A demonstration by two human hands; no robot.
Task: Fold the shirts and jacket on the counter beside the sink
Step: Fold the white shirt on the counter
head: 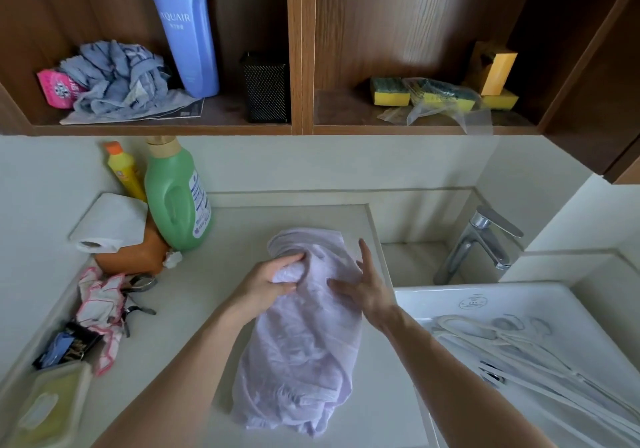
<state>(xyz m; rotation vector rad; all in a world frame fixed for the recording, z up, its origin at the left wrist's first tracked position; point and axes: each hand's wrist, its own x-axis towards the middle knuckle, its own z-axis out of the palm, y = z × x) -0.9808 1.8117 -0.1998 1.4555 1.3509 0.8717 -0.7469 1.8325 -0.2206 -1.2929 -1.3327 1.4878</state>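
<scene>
Your pale lilac shirt (304, 336) lies bunched lengthwise on the white counter (194, 295), running from its near edge up toward the back wall, just left of the sink (519, 309). Your left hand (273, 281) is closed around a wad of the fabric near the garment's far end, fingers curled over the top and thumb underneath, so the cloth bulges out between them. Your right hand (363, 285) lies open against the shirt's right side, fingers spread and flat on the fabric, pinching nothing. Most of the shirt trails back toward you between your two forearms, crumpled at the near end. To the left on the counter stand a green detergent bottle (176, 198) and a yellow bottle (124, 170), with a paper towel roll (107, 222) resting on an orange container (138, 253). White hangers (526, 350) lie in the sink, below the chrome faucet (481, 239).
</scene>
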